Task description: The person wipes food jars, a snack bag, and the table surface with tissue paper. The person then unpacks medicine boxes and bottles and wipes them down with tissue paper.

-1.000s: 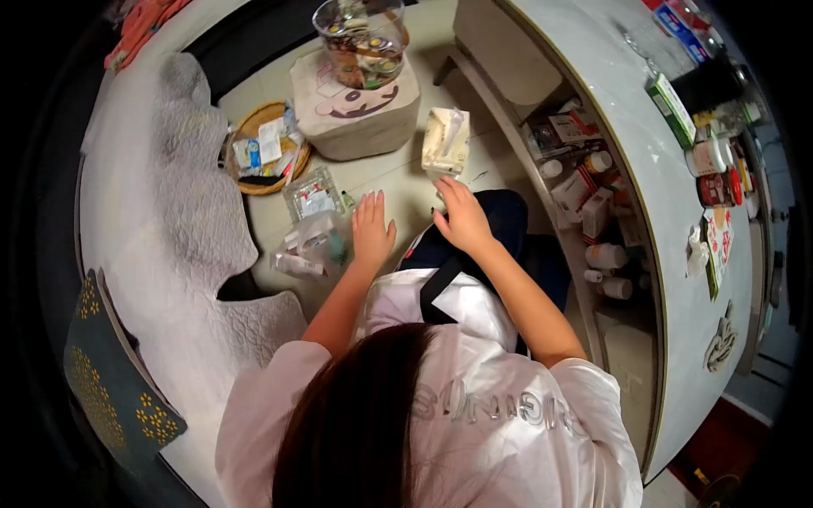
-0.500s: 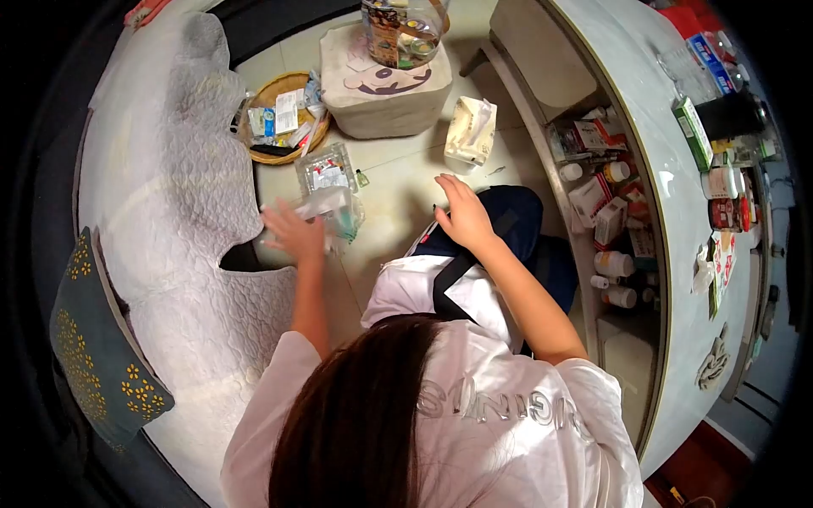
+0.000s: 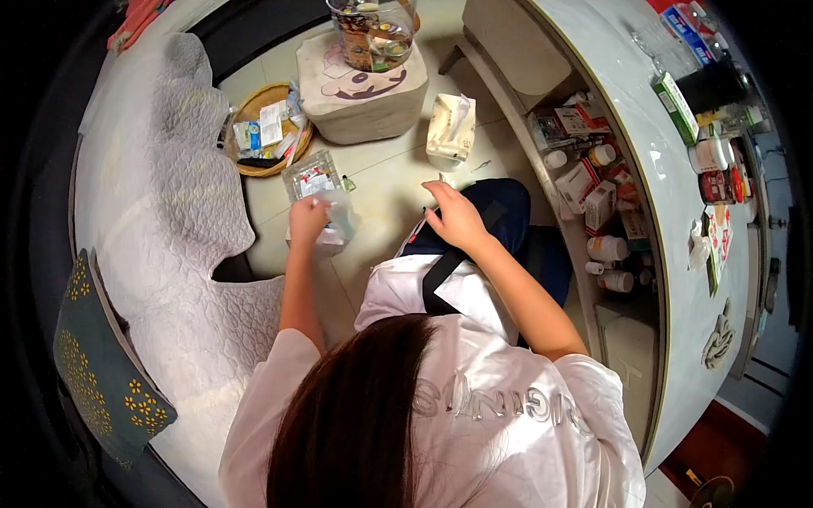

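My left hand (image 3: 308, 222) is closed on the edge of a translucent plastic bag (image 3: 337, 222), low over the floor; the bag's contents are too blurred to make out. Just beyond lies a clear plastic tray (image 3: 310, 176) with small packets in it. A tiny green bottle (image 3: 348, 183) stands beside that tray. My right hand (image 3: 458, 218) is held over my dark-trousered knee, its fingers stretched out and thumb apart, with nothing in it. Ahead of those fingers a cream tissue pack (image 3: 450, 131) sits on the floor.
A round wicker basket (image 3: 254, 108) holds packets and boxes. Next to it is a fabric stool (image 3: 360, 110) bearing a clear bucket (image 3: 373, 38). To the right, medicine boxes and bottles fill a shelf (image 3: 546, 182) under a white tabletop (image 3: 660, 245). A quilted sofa cover (image 3: 182, 203) lies left.
My left hand has gone from spread and blurred to closed at the bag, moving slightly right. My right hand stays over the knee. The whole view has shifted a little.
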A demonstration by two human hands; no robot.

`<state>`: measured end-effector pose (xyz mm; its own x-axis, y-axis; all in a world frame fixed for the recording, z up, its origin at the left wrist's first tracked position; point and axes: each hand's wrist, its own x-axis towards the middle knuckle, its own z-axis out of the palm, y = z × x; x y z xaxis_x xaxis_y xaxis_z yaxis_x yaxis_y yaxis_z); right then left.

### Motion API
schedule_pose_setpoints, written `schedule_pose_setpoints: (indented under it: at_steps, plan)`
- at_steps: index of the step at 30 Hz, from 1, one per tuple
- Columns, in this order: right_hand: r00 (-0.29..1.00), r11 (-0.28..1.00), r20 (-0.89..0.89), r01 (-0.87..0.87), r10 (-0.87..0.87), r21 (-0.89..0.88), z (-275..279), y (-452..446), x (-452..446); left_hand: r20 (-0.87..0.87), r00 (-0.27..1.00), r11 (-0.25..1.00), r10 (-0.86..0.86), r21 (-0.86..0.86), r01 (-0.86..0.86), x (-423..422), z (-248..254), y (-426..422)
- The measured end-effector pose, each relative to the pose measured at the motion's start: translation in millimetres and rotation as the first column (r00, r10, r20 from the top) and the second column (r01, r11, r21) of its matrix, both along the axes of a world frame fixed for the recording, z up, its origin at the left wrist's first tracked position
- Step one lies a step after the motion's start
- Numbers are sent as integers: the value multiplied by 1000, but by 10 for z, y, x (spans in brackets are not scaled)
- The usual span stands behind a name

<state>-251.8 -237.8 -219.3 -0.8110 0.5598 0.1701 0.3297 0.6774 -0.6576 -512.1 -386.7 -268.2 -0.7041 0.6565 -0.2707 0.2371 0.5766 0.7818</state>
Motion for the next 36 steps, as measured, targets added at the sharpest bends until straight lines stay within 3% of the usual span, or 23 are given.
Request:
schedule_pose_setpoints:
  at_steps: [5,6,9,11,12,15,16,19,21,25,27,30,32,34,36]
  plan:
    - [993,994,-64,-101,99,-29,132,-41,26,-55,985,981,-164,96,169,454,570,392]
    - [987,994,-122,-104,108,43,203,-58,31,7,973,968,-229,111,227,554,748,475]
    - [959,964,-187,237,-211,123,496,-132,68,206,946,892,-250,429,142,1028,1122,765]
    - [935,928,-125,347,-332,135,479,16,174,171,911,827,-375,505,246,1387,1441,914]
    - [889,900,-220,427,-401,90,540,73,238,149,885,784,-442,543,300,1521,1587,980]
    - [901,909,-223,402,-372,106,714,290,616,-83,767,608,-637,557,565,1803,1923,1193]
    - [840,847,-344,498,-419,185,879,313,692,-138,731,546,-669,575,609,1889,2060,1265]
    - [819,821,-353,537,-452,193,1430,385,1066,-146,639,398,-755,672,624,2091,2557,1468]
    - [778,774,-436,586,-453,241,1805,421,1263,-176,635,319,-752,746,584,2223,2893,1632]
    - [550,640,-627,761,-552,103,2495,463,1595,-599,657,-131,-457,777,616,2665,3428,1974]
    - [462,586,-715,805,-524,91,2713,546,1750,-630,676,-243,-382,774,585,2882,3595,2103]
    - [391,475,-854,857,-344,201,2905,863,1956,-676,708,-434,-206,711,553,3160,3860,2348]
    - [377,375,-873,892,-311,251,3035,1077,2099,-719,684,-454,-122,653,606,3280,3941,2602]
    - [364,379,-888,892,-282,246,3064,1314,2229,-737,673,-482,-55,610,629,3373,3960,2899]
    - [358,348,-887,903,-292,250,3012,1526,2332,-741,659,-368,-129,653,661,3427,3845,3034]
